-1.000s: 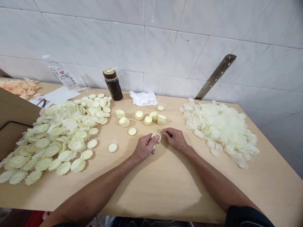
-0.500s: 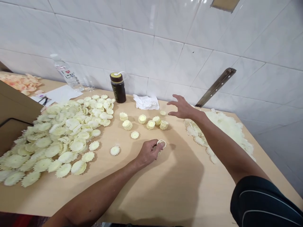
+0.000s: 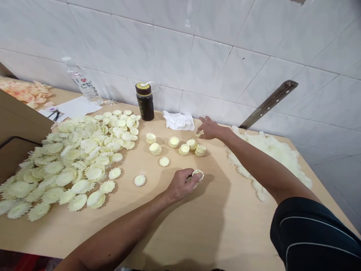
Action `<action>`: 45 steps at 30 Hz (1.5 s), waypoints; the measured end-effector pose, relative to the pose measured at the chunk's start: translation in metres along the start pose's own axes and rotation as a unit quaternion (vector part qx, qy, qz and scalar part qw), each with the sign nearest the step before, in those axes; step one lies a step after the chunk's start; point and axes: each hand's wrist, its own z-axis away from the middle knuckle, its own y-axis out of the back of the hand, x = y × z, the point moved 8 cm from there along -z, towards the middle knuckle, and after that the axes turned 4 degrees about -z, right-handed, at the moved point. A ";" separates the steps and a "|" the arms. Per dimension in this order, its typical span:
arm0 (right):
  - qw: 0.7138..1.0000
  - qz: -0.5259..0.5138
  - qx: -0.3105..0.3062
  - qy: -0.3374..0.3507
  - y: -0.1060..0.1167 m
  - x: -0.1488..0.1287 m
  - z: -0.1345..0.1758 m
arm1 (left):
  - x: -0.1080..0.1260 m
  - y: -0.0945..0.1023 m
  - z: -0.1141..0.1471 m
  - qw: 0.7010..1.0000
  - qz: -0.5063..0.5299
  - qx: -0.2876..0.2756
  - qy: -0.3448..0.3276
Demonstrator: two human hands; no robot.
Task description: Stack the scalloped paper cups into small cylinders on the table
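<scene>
My left hand (image 3: 182,184) is closed around a short stack of pale scalloped discs (image 3: 199,174), held over the middle of the table with its round rim facing up. Farther back, my right hand (image 3: 209,128) has its thumb and forefinger on a single pale, thin disc (image 3: 197,133), which looks tilted up at their tips. Between the hands stand several small stacks of scalloped discs (image 3: 184,149), closest to the right hand. Two lone discs lie left of them, one a toothed disc (image 3: 140,180) near my left wrist.
A wide heap of loose scalloped discs (image 3: 64,162) covers the left side. On the right, under my forearm, spreads a pile of thin pale pieces (image 3: 270,148). Along the tiled wall stand a dark bottle (image 3: 145,105), a clear water bottle (image 3: 84,84) and crumpled white tissue (image 3: 179,121).
My right hand has come down onto the lone disc at the back, and its fingers have closed on it. My left hand still holds its stack. The view has shifted slightly.
</scene>
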 end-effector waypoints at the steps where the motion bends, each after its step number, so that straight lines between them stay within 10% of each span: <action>1: 1.000 0.005 0.004 0.001 -0.002 -0.001 -0.001 | 0.001 0.000 0.000 1.000 -0.001 0.002 -0.002; 45: 0.989 -0.017 0.148 0.021 -0.007 0.012 -0.005 | -0.001 0.001 -0.001 0.999 -0.031 0.009 -0.010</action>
